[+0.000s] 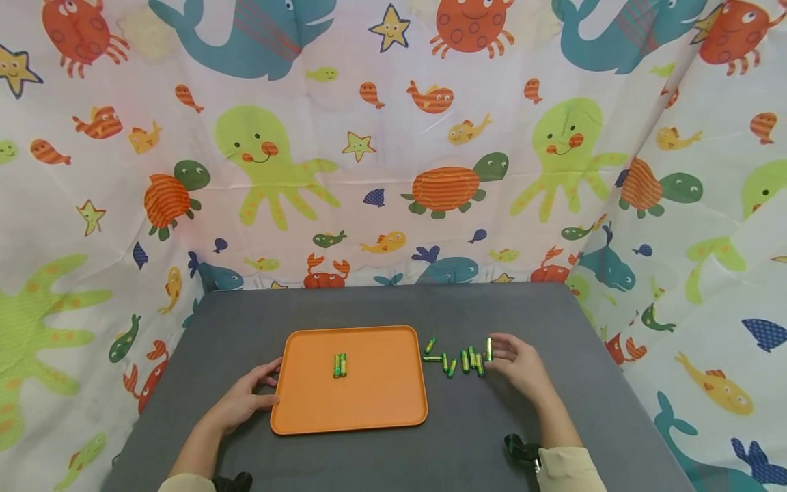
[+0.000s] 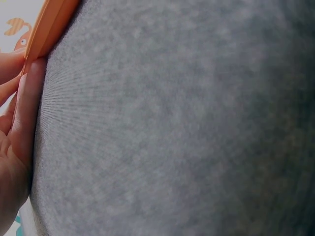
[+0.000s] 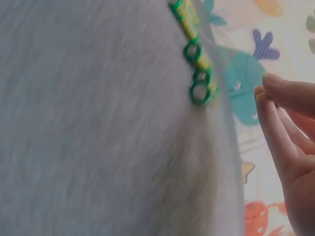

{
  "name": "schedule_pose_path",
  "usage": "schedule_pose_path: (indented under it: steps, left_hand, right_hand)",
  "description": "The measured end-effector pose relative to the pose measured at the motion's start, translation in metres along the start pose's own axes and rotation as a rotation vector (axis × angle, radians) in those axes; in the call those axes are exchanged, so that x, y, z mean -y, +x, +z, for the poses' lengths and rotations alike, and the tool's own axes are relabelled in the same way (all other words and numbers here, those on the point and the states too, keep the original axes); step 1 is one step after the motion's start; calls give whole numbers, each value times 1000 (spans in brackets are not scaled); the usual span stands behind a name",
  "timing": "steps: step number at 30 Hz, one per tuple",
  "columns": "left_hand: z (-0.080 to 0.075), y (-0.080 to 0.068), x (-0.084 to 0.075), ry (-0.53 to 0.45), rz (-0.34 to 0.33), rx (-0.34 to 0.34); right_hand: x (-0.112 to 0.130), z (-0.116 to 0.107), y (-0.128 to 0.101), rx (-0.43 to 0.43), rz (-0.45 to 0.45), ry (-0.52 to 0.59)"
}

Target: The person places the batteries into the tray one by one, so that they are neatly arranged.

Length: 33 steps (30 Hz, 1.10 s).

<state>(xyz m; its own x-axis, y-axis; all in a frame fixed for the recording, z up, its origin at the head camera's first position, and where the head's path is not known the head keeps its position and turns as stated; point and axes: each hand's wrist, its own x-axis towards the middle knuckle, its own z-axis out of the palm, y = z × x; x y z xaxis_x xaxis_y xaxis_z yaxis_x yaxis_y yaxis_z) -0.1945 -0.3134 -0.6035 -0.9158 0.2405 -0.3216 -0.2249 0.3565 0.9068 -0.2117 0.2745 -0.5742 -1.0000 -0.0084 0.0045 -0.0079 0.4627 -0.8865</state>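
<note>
An orange tray point(image 1: 369, 410) lies on the grey table point(image 1: 467, 451), with two green batteries point(image 1: 340, 365) side by side near its middle. Just right of the tray, several more green batteries point(image 1: 458, 360) lie loose in a row. My left hand point(image 1: 269, 387) rests on the table with straight fingers touching the tray's left edge point(image 2: 47, 27); the left wrist view shows one of its fingers point(image 2: 27, 103) along that rim. My right hand point(image 1: 501, 357) lies beside the rightmost batteries, fingers extended and holding nothing. In the right wrist view the battery ends point(image 3: 197, 73) sit just left of my fingertips point(image 3: 275, 113).
A cloth printed with sea animals point(image 1: 393, 157) walls the table at the back and on both sides. Bare grey surface lies behind the tray and toward the front edge. Dark wrist straps point(image 1: 521, 447) show on my forearms.
</note>
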Motion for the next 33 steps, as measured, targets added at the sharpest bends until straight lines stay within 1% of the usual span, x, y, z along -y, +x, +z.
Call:
schedule_pose_path:
  steps: [10,12,19,22,30,33]
  left_hand:
    - [0,1,-1,-18,1,-4]
    - [0,1,-1,-17,1,-7]
    - [1,0,-1,-10,-13,-14]
    - [1,-1,-3,-12,-16,-14]
    - [0,-3,-3,-21,28,19]
    - [0,-3,-2,-16,33,25]
  right_hand:
    - [31,18,6,40,-19,41]
    - [35,21,6,48,-27,36]
    - [47,31,6,66,-4,50]
    - [54,35,6,69,-13,51]
    - [68,46,9,81,-75,50]
    - [73,51,9,104,-82,59]
